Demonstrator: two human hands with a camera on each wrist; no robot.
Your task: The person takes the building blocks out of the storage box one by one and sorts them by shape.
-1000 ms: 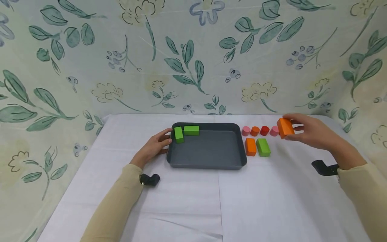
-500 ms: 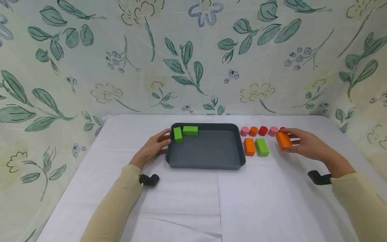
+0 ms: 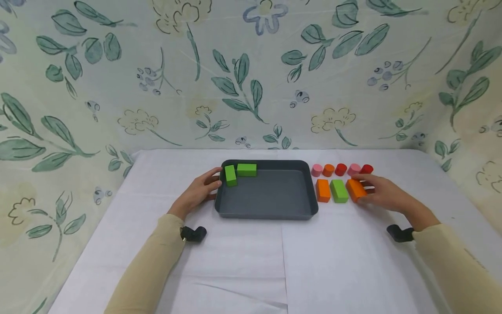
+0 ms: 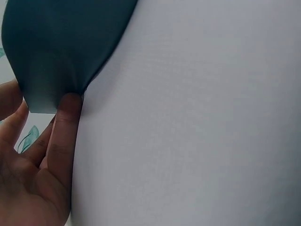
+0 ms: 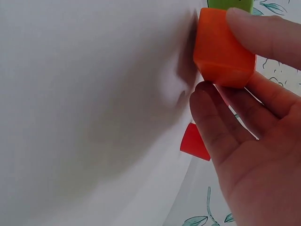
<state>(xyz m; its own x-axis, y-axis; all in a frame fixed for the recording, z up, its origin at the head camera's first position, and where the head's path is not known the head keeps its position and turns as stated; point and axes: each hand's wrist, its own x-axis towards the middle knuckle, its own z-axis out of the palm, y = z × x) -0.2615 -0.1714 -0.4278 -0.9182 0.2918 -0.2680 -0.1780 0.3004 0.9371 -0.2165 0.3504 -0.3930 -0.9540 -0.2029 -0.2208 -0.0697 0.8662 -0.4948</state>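
My left hand [image 3: 198, 192] rests its fingers against the outer left side of a dark grey baking tray [image 3: 266, 216]; in the left wrist view its thumb touches the tray wall [image 4: 61, 52]. With thumb and fingers, my right hand [image 3: 386, 194] holds an orange block [image 3: 356, 190] at the right end of a row. Left of it lie a green block [image 3: 339, 191] and another orange block [image 3: 323, 190] by the tray. In the right wrist view the thumb lies across the held block [image 5: 218, 44]. Whether its underside meets the cloth cannot be told.
Two green blocks, one slanted [image 3: 230, 175] and one lengthwise [image 3: 247, 170], lie in the tray's back left corner. Behind the front blocks runs a row of small pink, orange and red cylinders [image 3: 340, 169]. White cloth [image 3: 243, 261] covers the table; floral fabric [image 3: 176, 96] hangs behind.
My right hand has come left and down with the orange block, bringing it beside the green one. A red cylinder at the row's right end has come into view. The left hand stays put.
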